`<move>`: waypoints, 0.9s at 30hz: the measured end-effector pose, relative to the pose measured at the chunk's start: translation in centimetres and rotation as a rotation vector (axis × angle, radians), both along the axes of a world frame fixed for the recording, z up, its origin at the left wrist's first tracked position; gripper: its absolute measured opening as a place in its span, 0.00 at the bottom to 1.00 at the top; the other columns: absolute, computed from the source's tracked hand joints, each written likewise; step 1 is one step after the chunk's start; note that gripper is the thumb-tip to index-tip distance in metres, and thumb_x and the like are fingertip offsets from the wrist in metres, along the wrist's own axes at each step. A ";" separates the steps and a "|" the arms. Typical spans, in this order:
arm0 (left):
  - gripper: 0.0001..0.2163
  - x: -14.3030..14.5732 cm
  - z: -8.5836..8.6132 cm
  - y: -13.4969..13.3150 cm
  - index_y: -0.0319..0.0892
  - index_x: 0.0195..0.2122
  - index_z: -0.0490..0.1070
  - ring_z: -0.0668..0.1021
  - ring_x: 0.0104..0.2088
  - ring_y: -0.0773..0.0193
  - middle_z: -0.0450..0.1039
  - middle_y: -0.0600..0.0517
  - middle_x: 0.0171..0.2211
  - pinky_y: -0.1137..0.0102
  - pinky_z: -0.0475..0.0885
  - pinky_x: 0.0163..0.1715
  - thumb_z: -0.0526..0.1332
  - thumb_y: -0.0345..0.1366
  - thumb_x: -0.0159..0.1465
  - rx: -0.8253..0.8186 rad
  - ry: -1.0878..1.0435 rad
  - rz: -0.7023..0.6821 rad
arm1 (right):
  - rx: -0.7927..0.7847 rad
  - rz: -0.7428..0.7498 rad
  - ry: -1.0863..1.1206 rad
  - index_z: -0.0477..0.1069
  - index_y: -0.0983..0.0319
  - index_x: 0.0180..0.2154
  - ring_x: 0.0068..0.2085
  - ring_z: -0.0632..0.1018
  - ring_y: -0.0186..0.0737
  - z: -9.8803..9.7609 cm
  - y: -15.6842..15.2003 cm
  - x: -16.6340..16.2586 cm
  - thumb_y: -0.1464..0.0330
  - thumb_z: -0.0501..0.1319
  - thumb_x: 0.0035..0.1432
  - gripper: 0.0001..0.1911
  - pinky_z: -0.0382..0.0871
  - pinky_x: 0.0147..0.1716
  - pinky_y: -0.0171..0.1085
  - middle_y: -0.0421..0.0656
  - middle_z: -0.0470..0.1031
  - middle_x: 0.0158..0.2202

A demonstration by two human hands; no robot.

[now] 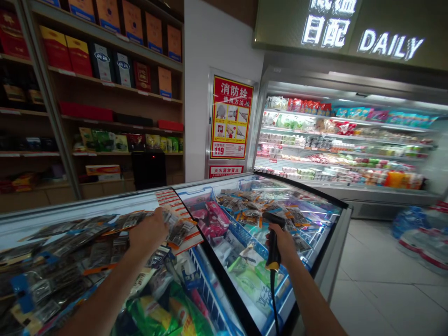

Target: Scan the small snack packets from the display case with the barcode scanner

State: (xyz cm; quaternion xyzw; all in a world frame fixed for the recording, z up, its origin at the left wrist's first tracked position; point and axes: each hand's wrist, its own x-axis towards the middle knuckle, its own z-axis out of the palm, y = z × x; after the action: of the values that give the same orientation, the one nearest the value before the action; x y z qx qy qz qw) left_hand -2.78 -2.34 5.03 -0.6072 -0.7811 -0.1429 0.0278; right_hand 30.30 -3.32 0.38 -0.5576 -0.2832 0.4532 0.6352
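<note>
The person's right hand [284, 245] is wrapped around the grip of a black handheld scanner [275, 247], holding it above the glass of a chest freezer [338, 261], its cord [272, 291] hanging down. The left hand [149, 228] reaches across to a striped card [174, 201] with small clear packets [180, 231] on it; the fingers are curled at its edge (whether they pinch it or only rest there, one cannot tell).

The step in hand looks like handling the packets with the scanner kept ready. The next move would call for a sure hold on the card, the packets facing the scanner and the cord out of the way.

A dark pile of packets [63, 275] spreads beneath and beside the left forearm, seemingly on the glass lid. More packets with orange edges [241, 205] lie on the far right side, though the reflections hide whether they are above or below the glass. Inside the freezer, a blue basket [206, 284] stands beside green and yellow bags [154, 312]; past the dark divider, another basket [245, 232] runs between pink bags [214, 217] and the section with a pale green bag [248, 275].
</note>
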 end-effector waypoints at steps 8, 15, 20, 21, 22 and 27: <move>0.16 8.5 0.7 2.4 0.39 0.46 0.66 0.68 0.47 0.55 0.68 0.44 0.46 0.64 0.63 0.46 0.50 0.34 0.58 0.251 0.081 -0.308 | 0.011 -0.044 0.063 0.64 0.63 0.25 0.12 0.68 0.32 0.5 -0.7 0.8 0.62 0.61 0.42 0.11 0.59 0.09 0.30 0.35 0.68 0.12; 0.19 22.1 -3.8 8.0 0.38 0.52 0.62 0.64 0.53 0.58 0.63 0.43 0.53 0.63 0.60 0.50 0.46 0.27 0.60 0.181 -0.039 -0.728 | 0.041 -0.086 0.083 0.64 0.63 0.25 0.13 0.68 0.32 -0.2 -1.0 1.1 0.61 0.62 0.41 0.13 0.60 0.10 0.30 0.35 0.68 0.12; 0.15 23.7 -6.1 7.9 0.38 0.47 0.66 0.65 0.52 0.55 0.66 0.44 0.50 0.59 0.61 0.48 0.47 0.31 0.61 0.149 0.047 -0.817 | 0.039 -0.068 0.068 0.64 0.63 0.24 0.12 0.67 0.31 -0.2 -1.0 1.1 0.62 0.62 0.42 0.12 0.58 0.09 0.29 0.35 0.66 0.12; 0.14 23.5 -5.9 7.5 0.38 0.43 0.69 0.67 0.49 0.55 0.68 0.44 0.47 0.60 0.62 0.46 0.47 0.31 0.61 0.151 0.073 -0.830 | 0.036 -0.063 0.072 0.64 0.63 0.25 0.11 0.66 0.30 -0.1 -1.0 1.1 0.62 0.62 0.42 0.12 0.58 0.09 0.29 0.35 0.66 0.12; 0.13 23.2 -5.6 7.2 0.38 0.40 0.70 0.69 0.47 0.55 0.70 0.44 0.43 0.60 0.63 0.45 0.48 0.32 0.61 0.146 0.096 -0.836 | 0.034 -0.060 0.079 0.65 0.63 0.25 0.11 0.66 0.30 -0.1 -1.0 1.1 0.62 0.61 0.42 0.12 0.58 0.09 0.29 0.35 0.66 0.12; 0.13 22.3 -4.3 6.6 0.39 0.37 0.72 0.72 0.41 0.54 0.72 0.43 0.37 0.63 0.66 0.37 0.50 0.37 0.61 0.019 0.063 -0.683 | 0.049 -0.065 0.080 0.64 0.63 0.25 0.12 0.67 0.31 -0.1 -0.9 1.0 0.61 0.62 0.41 0.13 0.59 0.09 0.30 0.35 0.67 0.12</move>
State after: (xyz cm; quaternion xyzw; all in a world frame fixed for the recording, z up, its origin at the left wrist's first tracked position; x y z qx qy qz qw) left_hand 19.54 4.21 0.72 -0.8375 -0.5301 -0.1322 0.0080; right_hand 31.27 -4.26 0.28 -0.5320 -0.2502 0.4471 0.6742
